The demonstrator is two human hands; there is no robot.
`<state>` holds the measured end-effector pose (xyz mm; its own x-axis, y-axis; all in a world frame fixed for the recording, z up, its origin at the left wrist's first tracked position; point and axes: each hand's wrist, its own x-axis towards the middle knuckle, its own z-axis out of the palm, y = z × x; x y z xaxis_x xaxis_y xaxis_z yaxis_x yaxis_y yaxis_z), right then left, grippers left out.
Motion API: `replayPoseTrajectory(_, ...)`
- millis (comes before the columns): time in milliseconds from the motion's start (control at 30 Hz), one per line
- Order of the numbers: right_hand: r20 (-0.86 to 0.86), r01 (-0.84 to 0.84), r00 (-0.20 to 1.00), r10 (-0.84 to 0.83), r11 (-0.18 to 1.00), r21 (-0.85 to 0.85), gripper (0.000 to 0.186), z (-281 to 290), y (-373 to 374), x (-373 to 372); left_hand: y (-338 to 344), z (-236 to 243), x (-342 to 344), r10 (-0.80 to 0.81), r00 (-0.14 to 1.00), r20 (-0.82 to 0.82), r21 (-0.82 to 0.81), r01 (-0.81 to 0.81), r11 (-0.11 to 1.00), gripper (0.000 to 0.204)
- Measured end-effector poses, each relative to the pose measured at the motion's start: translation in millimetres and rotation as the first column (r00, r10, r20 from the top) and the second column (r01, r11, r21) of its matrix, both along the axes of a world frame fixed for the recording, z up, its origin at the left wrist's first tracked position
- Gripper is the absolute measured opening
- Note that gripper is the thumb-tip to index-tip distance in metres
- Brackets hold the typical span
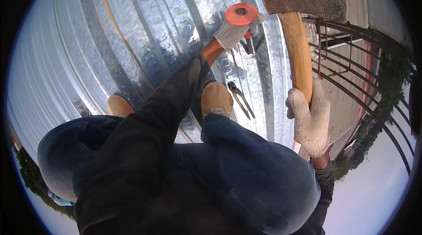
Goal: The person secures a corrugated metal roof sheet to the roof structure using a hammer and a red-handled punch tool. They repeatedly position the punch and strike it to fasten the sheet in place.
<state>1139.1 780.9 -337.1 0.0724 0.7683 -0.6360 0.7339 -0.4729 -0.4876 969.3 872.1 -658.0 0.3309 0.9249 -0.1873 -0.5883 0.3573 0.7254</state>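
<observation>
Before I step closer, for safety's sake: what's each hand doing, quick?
Left hand: closed, holding a chisel-like tool with an orange guard.
Right hand: closed, fingers around the axe's wooden handle.

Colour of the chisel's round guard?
The round guard is orange-red; best seen in the head view.

Looks like an outdoor building site. Floored with ribbed galvanised metal decking (162, 28), bright in daylight. Bounded beyond the decking's right edge by dark bent bars (368, 33) like reinforcing steel, with a beige wall-like surface (337, 114) behind. Open to pale sky (369, 191) and green foliage (365, 147) at lower right. Equipped with building tools: dark pincers (236, 91) on the decking and a wooden-handled axe (297, 46) near its right edge. Cannot tell whether roof or floor deck.
</observation>
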Motion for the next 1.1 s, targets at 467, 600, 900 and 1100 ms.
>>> replayPoseTrajectory(467,0.418,-0.733,0.566,0.710,0.666,-0.138,0.043,0,130,-73,5,12,-18,0.016,1.000,0.009,-0.065,-0.016,0.998,0.021)
replayPoseTrajectory(600,0.376,-0.639,0.683,0.626,0.762,-0.107,0.043,13,141,-99,5,-3,-13,0.006,0.999,0.035,-0.101,-0.002,0.995,0.024)
replayPoseTrajectory(900,0.389,-0.690,0.466,0.794,0.602,-0.402,0.042,9,157,-110,6,-4,1,-0.077,0.996,-0.044,-0.093,0.072,0.993,0.029)
replayPoseTrajectory(1100,0.428,-0.662,0.626,0.653,0.734,-0.151,0.046,8,148,-131,9,-20,-5,-0.007,0.994,0.108,-0.134,0.022,0.991,0.027)
